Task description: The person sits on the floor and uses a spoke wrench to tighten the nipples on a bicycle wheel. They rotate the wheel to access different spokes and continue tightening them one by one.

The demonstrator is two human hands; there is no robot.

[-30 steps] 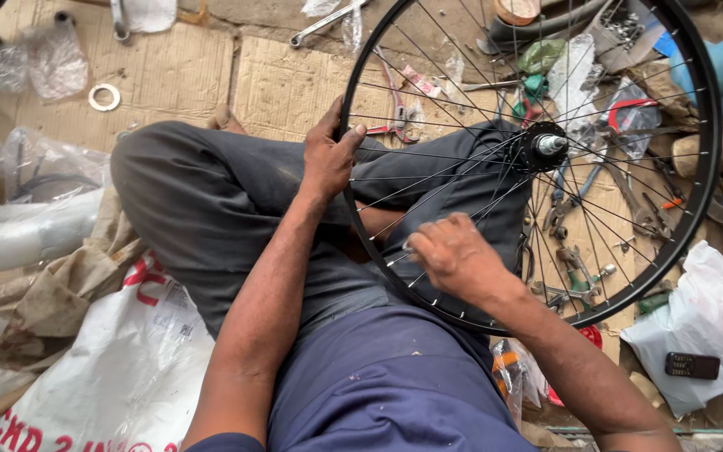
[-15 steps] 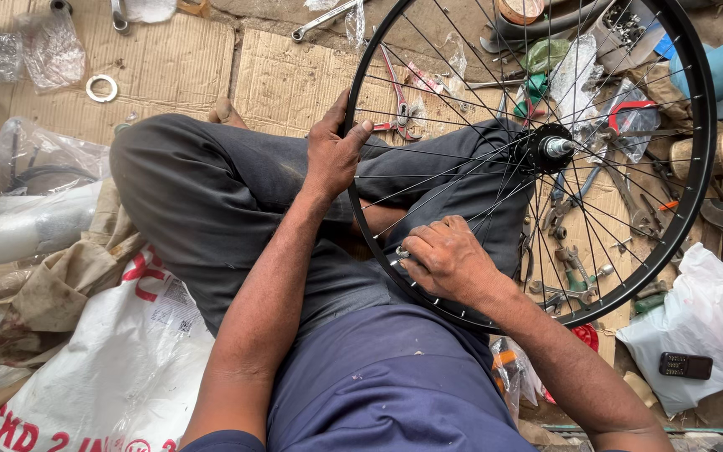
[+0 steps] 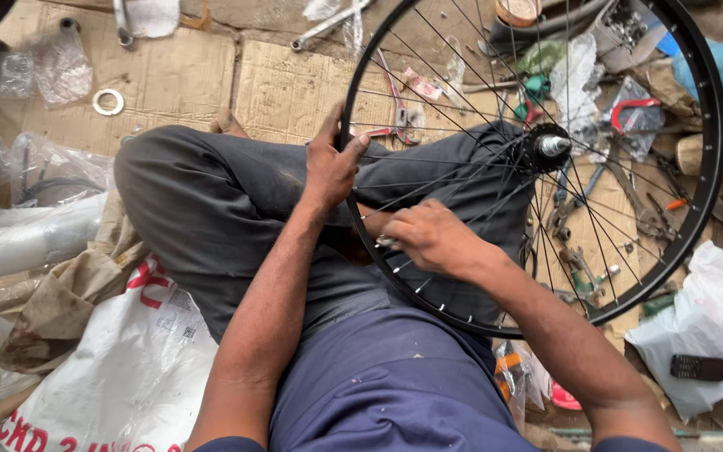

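On the far left lie one white ring (image 3: 108, 101) and one white bag (image 3: 119, 368), on cardboard. The left hand (image 3: 332, 163) is clenched around the rim of the single bicycle wheel (image 3: 717, 142), which rests upright across the person's lap. The right hand (image 3: 433, 238) pinches a small tool at a spoke by the rim. The wheel looks light and stiff, its spokes thin and bendable; the rim is likely the safest hold. One phone (image 3: 698, 367) lies right.

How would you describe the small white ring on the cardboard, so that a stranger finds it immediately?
Start at the flattened cardboard above the person's bent knee. Near its left edge lies the white ring, flat and alone. Unlike the crumpled clear plastic bags beside it, it is a solid round hoop with an open centre.
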